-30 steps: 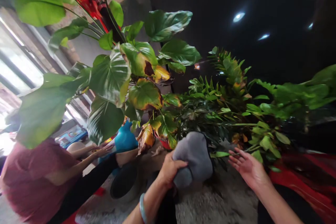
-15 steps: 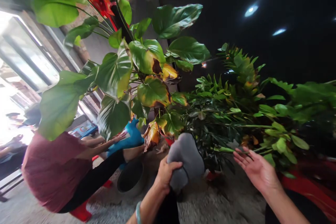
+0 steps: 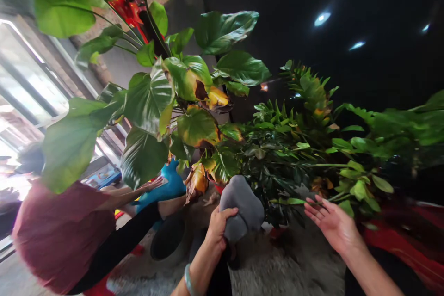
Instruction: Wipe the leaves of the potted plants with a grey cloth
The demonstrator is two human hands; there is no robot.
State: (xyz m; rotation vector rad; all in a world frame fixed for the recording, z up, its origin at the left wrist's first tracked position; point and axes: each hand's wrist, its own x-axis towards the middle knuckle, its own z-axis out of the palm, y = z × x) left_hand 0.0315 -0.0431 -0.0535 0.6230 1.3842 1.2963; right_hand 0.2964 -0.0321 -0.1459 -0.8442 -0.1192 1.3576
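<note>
My left hand (image 3: 218, 226), with a pale green bangle on the wrist, is closed on a grey cloth (image 3: 242, 207) held up in front of the plants. My right hand (image 3: 331, 225) is open, palm up and fingers spread, its fingertips touching a thin stem of the small-leaved plant (image 3: 298, 157). Above and to the left spreads a large-leaved plant (image 3: 163, 97) whose lower leaves have yellow and brown patches (image 3: 196, 178).
At the left a person in a maroon top (image 3: 58, 231) reaches both arms toward a blue object (image 3: 168, 185) near the plant's base. A dark round pot (image 3: 168, 240) sits on the grey floor. Red surface (image 3: 398, 240) at the right. Windows behind on the left.
The view has shifted slightly left and down. My left hand with the cloth and my open right hand have stayed near the same leaves. The other person's hands remain at the blue object.
</note>
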